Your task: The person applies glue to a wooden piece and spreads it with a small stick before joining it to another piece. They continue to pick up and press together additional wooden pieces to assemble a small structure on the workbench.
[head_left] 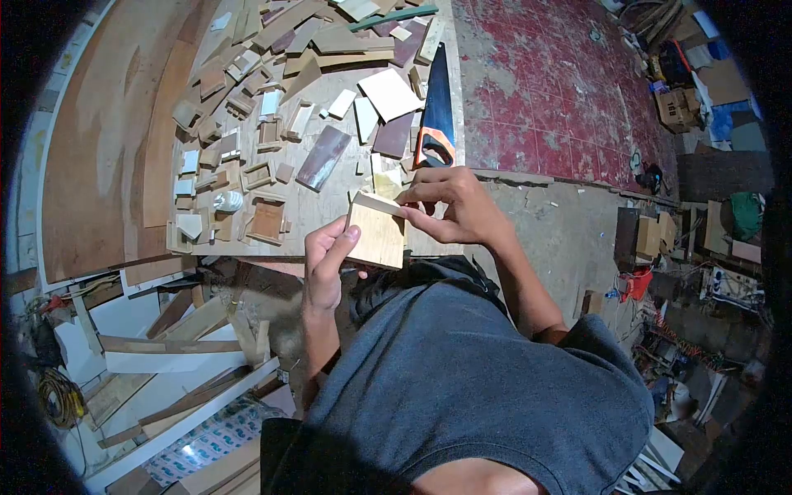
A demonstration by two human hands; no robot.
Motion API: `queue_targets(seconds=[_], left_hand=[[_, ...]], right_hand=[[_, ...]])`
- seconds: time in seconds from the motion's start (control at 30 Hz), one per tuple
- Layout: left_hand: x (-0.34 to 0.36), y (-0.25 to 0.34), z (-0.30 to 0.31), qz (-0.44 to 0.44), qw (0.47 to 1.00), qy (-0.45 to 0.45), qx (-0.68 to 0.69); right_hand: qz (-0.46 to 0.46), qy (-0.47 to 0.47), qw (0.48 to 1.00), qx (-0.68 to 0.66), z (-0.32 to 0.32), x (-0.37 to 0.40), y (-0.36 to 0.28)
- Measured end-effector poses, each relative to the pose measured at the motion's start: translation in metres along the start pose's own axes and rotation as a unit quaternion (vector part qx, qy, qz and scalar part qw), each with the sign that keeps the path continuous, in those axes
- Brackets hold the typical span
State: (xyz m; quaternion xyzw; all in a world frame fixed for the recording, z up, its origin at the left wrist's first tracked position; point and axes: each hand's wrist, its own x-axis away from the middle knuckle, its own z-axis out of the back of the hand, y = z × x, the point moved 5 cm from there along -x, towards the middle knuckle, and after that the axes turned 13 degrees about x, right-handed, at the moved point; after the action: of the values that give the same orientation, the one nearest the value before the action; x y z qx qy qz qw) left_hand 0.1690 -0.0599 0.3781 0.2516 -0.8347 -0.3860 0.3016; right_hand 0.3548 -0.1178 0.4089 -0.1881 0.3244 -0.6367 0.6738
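Observation:
My left hand (327, 260) grips the left edge of a pale square wooden board (377, 235), its thumb on the face. A narrow wooden strip (379, 204) lies along the board's far edge. The fingers of my right hand (452, 205) are closed on the strip's right end. Board and strip are held at the near edge of the worktable, close to my body. Just beyond them on the table are a dark rectangular piece (323, 158) and a yellowish scrap (386, 176).
A handsaw (437, 107) with an orange and black handle lies at the table's right side. Small wooden boxes (268, 219) and many offcuts cover its left and far parts. Long boards (177, 346) are stacked at the lower left. A red tiled floor (544, 91) is on the right.

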Motion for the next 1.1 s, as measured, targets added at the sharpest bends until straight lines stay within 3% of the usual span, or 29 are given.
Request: queue_targets(seconds=[1.1], left_hand=[[0.022, -0.004, 0.006, -0.025, 0.999, 0.030, 0.002]], right_hand=[[-0.001, 0.006, 1.000, -0.006, -0.012, 0.006, -0.008]])
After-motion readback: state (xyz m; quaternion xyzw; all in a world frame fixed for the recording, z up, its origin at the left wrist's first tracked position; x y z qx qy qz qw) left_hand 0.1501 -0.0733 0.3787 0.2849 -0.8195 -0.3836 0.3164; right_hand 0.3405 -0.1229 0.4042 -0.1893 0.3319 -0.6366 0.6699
